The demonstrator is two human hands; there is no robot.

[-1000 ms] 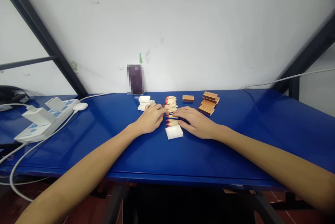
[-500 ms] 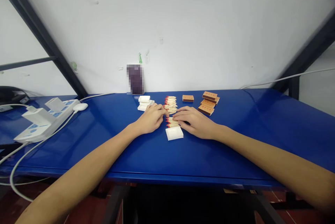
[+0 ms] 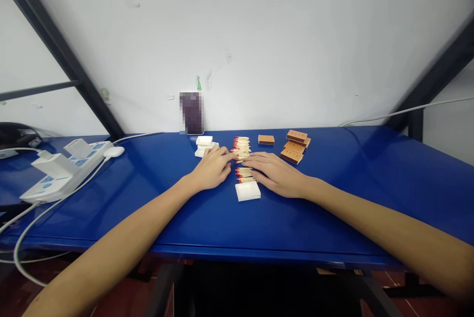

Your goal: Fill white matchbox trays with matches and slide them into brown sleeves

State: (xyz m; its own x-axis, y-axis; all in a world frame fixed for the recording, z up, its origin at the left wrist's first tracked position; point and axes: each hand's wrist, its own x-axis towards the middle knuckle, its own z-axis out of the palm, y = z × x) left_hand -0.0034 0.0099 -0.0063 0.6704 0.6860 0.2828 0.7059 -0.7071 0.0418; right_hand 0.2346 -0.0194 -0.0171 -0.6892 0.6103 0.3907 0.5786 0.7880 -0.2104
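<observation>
A pile of red-headed matches (image 3: 242,143) lies in the middle of the blue table, heads to the left. Below it, across a narrow gap, a smaller row of matches (image 3: 244,173) lies just above an empty white matchbox tray (image 3: 248,191). My left hand (image 3: 212,169) rests on the table, its index finger stretched to the head ends at the pile's lower edge. From the other side my right hand (image 3: 276,173) lies flat, fingers extended, tips touching the stick ends and partly covering them. Neither hand is visibly closed around a match.
White trays (image 3: 204,140) are stacked behind my left hand. A single matchbox sleeve (image 3: 265,139) and several piled sleeves (image 3: 295,146) lie at the back right. A blurred-out phone-like object (image 3: 191,113) leans on the wall. At left is a power strip (image 3: 70,171) with cables.
My fingertips have shifted slightly away from me, toward the upper pile. The gap above the smaller row of matches shows wider, and the row and the tray below appear slightly lower.
</observation>
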